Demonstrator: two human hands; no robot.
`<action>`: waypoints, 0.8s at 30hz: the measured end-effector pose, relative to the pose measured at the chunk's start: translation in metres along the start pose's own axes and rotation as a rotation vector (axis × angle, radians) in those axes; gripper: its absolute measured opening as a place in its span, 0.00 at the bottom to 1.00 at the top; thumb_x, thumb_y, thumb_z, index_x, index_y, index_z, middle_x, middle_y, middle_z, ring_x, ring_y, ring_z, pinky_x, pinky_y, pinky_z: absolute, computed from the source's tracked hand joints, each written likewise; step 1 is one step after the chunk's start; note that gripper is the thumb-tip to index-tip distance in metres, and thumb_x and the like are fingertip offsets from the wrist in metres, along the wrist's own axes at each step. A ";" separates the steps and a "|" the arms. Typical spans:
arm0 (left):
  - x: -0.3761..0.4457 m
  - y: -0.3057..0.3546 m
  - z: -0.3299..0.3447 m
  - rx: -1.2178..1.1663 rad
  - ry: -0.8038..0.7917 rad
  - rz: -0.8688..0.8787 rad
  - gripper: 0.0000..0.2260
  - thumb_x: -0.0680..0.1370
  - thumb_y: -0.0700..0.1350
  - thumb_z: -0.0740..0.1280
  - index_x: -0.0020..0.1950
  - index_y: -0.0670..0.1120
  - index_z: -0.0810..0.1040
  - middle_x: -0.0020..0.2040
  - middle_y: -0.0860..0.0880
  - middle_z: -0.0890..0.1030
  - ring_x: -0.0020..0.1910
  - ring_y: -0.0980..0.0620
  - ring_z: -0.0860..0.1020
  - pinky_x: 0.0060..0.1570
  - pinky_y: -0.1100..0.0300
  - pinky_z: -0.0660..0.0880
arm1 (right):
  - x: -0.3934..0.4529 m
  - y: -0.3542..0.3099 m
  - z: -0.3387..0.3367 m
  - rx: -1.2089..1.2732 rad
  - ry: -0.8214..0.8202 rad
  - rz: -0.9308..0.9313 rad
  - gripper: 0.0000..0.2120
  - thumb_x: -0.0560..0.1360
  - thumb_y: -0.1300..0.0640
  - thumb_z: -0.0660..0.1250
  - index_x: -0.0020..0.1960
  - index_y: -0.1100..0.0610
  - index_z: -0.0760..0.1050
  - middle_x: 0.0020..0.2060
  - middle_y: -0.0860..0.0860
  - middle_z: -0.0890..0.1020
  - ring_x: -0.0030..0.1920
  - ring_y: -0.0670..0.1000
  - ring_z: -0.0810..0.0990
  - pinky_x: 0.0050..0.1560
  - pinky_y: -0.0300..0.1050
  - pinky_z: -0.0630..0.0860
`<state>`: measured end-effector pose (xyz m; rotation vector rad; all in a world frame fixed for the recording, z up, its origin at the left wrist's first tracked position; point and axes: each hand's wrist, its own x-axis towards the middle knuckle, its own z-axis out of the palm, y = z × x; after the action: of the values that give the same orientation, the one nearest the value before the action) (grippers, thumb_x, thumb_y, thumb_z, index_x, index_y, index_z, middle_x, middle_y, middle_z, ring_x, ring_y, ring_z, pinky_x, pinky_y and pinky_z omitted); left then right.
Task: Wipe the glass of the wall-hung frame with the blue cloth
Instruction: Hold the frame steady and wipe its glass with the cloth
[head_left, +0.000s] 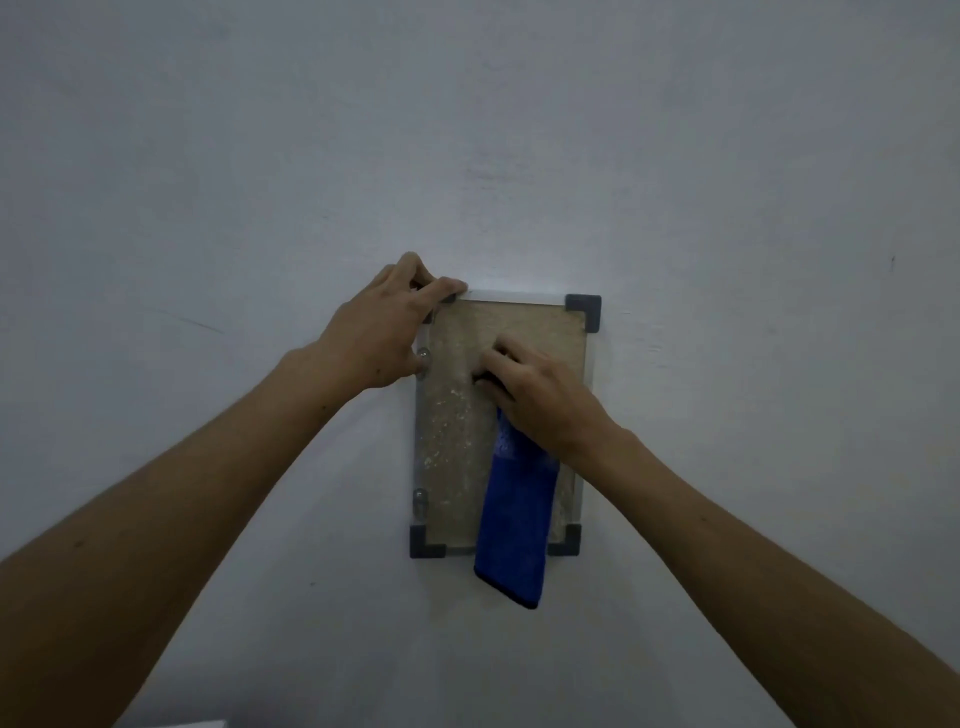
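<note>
The frame (519, 332) hangs upright on the wall (467, 130), long axis vertical, dark brackets at its corners; the left hand (384, 327) grips its upper left corner; the right hand (530, 389) clutches the blue cloth (517, 514) against the glass, the cloth trailing straight down past the bottom edge; the wall is plain, pale and dimly lit.

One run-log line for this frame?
left hand: grips frame corner | right hand: presses blue cloth on glass | wiping underway

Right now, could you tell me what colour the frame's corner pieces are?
Dark grey corner pieces, clearest in the head view.
</note>
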<state>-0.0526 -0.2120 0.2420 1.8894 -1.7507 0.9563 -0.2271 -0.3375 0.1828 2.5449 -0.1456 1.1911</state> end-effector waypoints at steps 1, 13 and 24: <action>0.000 0.000 0.000 -0.006 0.001 0.001 0.40 0.68 0.47 0.79 0.76 0.54 0.64 0.63 0.48 0.66 0.61 0.49 0.69 0.54 0.48 0.79 | 0.005 0.001 -0.001 -0.020 0.056 0.030 0.07 0.82 0.58 0.63 0.55 0.61 0.78 0.51 0.55 0.78 0.45 0.50 0.78 0.45 0.43 0.79; 0.001 -0.002 0.001 -0.038 0.004 0.005 0.40 0.69 0.48 0.79 0.77 0.55 0.64 0.63 0.49 0.66 0.63 0.49 0.69 0.55 0.48 0.79 | 0.014 -0.010 0.013 0.004 0.247 0.186 0.06 0.80 0.58 0.67 0.54 0.60 0.77 0.50 0.55 0.79 0.43 0.49 0.79 0.44 0.40 0.79; 0.001 -0.009 0.004 -0.068 0.010 0.025 0.40 0.68 0.49 0.79 0.77 0.56 0.64 0.64 0.50 0.66 0.61 0.53 0.68 0.56 0.49 0.78 | 0.007 -0.034 0.035 0.074 0.391 0.459 0.07 0.81 0.58 0.66 0.54 0.62 0.77 0.50 0.57 0.79 0.42 0.51 0.79 0.42 0.42 0.80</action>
<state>-0.0429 -0.2138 0.2413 1.8218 -1.7826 0.9015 -0.1894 -0.3167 0.1584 2.3471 -0.6254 1.8675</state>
